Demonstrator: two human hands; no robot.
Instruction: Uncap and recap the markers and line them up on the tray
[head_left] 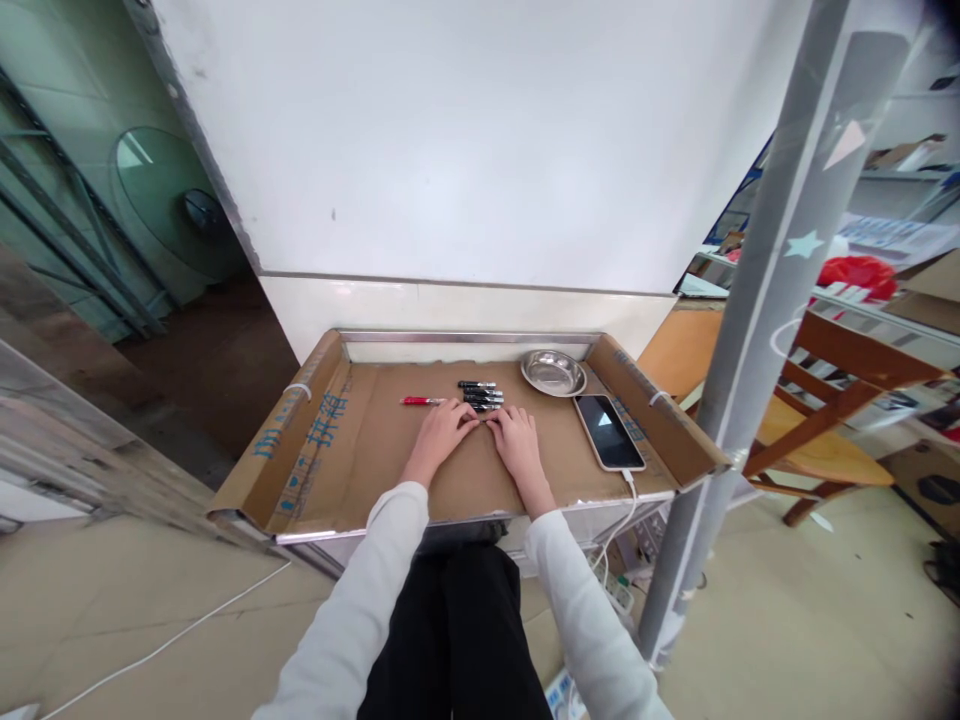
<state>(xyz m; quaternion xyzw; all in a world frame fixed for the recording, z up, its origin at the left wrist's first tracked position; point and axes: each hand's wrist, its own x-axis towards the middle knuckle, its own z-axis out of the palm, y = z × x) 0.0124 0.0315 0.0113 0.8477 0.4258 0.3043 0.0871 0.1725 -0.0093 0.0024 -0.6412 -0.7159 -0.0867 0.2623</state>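
Note:
Several black pens (pixel 480 393) lie side by side in a short stack of rows on the cardboard-lined table (pixel 382 440). To their left is a red pen (pixel 421 401), its right end close to my left hand. Just in front of the black pens, my left hand (pixel 444 432) has its fingers closed, fingertips pointing right. My right hand (pixel 514 438) is closed opposite it, fingertips almost meeting the left ones. A small dark bit shows between the two sets of fingertips; the fingers cover most of it, so its kind is unclear.
A round steel dish (pixel 553 373) stands at the back right. In front of it lies a phone (pixel 609 433) with a white charging cable (pixel 630 490) running off the front edge. Folded cardboard walls (pixel 660 405) border both sides. A grey post (pixel 780 300) rises at the right.

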